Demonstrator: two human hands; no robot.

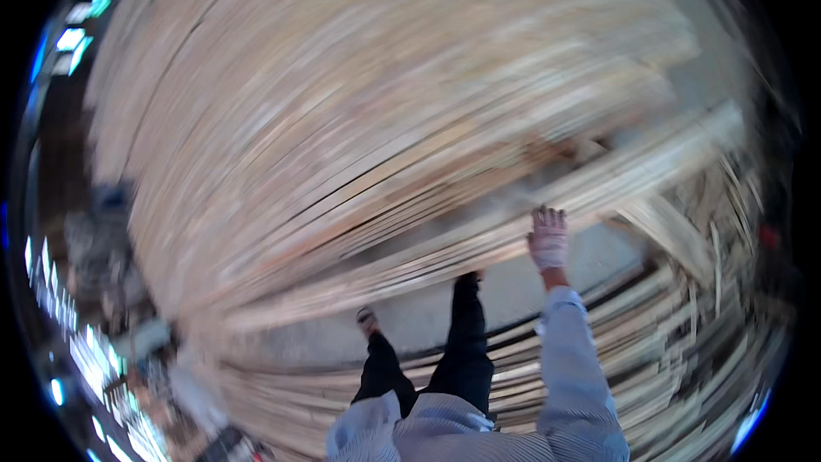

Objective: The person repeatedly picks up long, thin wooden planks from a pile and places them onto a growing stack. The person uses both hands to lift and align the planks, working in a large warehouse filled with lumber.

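Observation:
My right hand [548,241], in a pale glove with dark fingertips, reaches forward from a striped sleeve. Its fingers are stretched out and a little apart over the near edge of a low row of long pale wooden boards [479,244]. They seem to touch the top of the boards, though blur hides the exact contact; the thumb is not clear. My left hand is out of sight; only the left sleeve [363,429] shows by my body.
A broad stack of pale boards [385,77] fills the far side. My shoe [368,321] is on the grey floor [316,338] between the row and more timber strips [522,376] behind me. Loose offcuts [710,239] lie at the right.

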